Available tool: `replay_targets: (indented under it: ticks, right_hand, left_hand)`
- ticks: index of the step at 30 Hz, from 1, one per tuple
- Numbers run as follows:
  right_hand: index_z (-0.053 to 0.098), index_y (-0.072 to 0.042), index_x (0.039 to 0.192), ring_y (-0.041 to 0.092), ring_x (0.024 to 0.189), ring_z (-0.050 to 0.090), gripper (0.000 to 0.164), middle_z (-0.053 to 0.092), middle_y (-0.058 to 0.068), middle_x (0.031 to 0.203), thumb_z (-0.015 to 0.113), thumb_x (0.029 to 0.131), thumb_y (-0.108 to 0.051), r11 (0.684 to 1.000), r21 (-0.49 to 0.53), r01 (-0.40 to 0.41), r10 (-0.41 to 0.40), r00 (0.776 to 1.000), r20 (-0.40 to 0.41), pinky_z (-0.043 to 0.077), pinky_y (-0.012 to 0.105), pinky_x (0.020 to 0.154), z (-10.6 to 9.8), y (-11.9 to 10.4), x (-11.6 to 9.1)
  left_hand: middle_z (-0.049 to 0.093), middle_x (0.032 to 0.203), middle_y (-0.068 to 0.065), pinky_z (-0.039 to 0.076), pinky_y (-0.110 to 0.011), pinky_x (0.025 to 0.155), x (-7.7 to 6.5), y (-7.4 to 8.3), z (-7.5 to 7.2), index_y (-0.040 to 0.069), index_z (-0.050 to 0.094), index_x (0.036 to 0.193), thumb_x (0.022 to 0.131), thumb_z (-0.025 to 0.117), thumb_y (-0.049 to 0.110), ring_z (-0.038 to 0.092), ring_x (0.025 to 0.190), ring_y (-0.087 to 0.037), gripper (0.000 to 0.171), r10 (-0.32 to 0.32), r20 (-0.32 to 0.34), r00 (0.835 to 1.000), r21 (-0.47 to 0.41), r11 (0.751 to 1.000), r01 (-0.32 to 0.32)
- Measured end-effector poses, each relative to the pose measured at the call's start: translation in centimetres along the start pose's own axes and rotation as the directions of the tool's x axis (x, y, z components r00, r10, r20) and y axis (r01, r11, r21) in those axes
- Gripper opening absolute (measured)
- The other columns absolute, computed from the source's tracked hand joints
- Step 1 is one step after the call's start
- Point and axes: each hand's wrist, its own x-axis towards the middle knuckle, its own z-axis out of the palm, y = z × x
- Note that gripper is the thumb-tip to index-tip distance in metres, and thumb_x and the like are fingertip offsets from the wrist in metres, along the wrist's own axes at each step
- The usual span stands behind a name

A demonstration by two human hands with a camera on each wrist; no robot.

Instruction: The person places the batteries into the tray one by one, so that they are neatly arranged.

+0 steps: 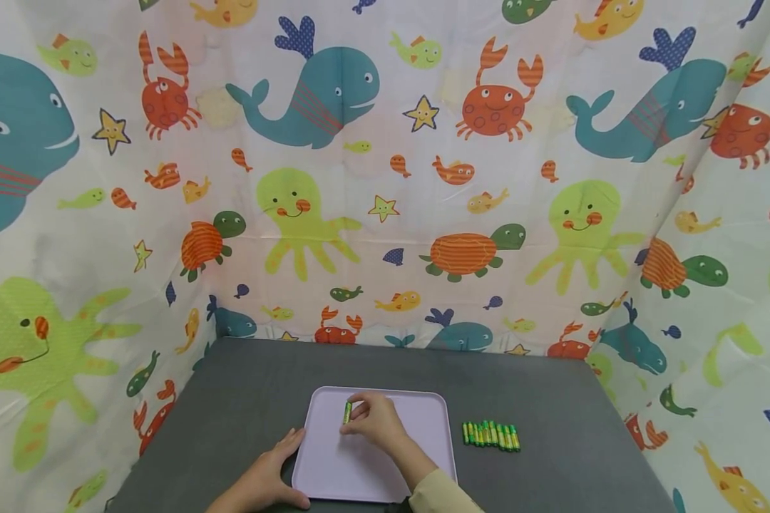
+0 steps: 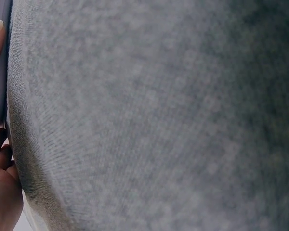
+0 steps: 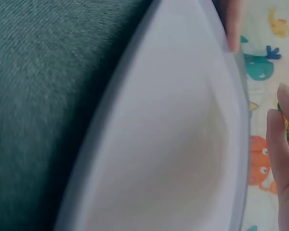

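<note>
My right hand (image 1: 376,422) pinches a small green-and-yellow battery (image 1: 347,412) between thumb and fingers, upright over the left half of the lilac tray (image 1: 423,456). In the right wrist view, that battery (image 3: 287,126) is mostly covered by the fingers. My left hand (image 1: 268,472) lies spread at the tray's near left corner, fingers along the left side and thumb by the front edge. The left wrist view catches only part of this hand (image 2: 4,187) beside the rim. Right of the tray, several matching batteries (image 1: 490,434) form a side-by-side row.
All of this sits on a dark grey table (image 1: 263,377). Behind and on both sides hangs a white curtain (image 1: 359,299) printed with sea animals. The tray has a low raised rim all round.
</note>
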Motion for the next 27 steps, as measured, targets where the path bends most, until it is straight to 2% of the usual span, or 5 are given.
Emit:
replay_targets:
  ticks: [9,18,27]
  right_hand:
    - [0.072,0.003,0.107,0.004,0.06,0.058,0.05,0.073,0.015,0.076,0.094,0.063,-0.002,0.996,-0.083,-0.018,0.018,1.0,0.001,0.049,0.021,0.055,2.5,0.8,1.2]
    - [0.072,-0.002,0.107,0.004,0.059,0.055,0.053,0.066,-0.003,0.068,0.097,0.061,-0.009,0.98,-0.181,-0.088,0.09,0.996,0.003,0.046,0.021,0.055,3.9,2.3,2.5]
    - [0.071,-0.003,0.105,0.007,0.061,0.051,0.053,0.064,0.0,0.071,0.097,0.058,-0.006,0.966,-0.239,-0.095,0.096,0.995,-0.009,0.044,0.022,0.057,4.2,1.5,3.0]
  left_hand:
    - [0.027,0.161,-0.029,0.032,-0.07,0.108,0.2,-0.8,-0.2,0.008,0.032,0.158,0.057,0.095,0.05,0.028,0.148,-0.049,0.126,0.044,-0.011,0.999,0.026,0.999,-0.044]
    - [0.027,0.162,-0.029,0.03,-0.071,0.11,0.9,-0.6,-0.4,0.007,0.032,0.158,0.059,0.094,0.049,0.026,0.148,-0.049,0.125,0.032,0.016,0.999,0.005,0.999,-0.032]
    - [0.025,0.161,-0.03,0.027,-0.073,0.109,1.2,-0.7,-0.8,0.008,0.032,0.159,0.056,0.096,0.048,0.025,0.148,-0.052,0.128,0.028,-0.008,1.0,-0.009,1.0,-0.028]
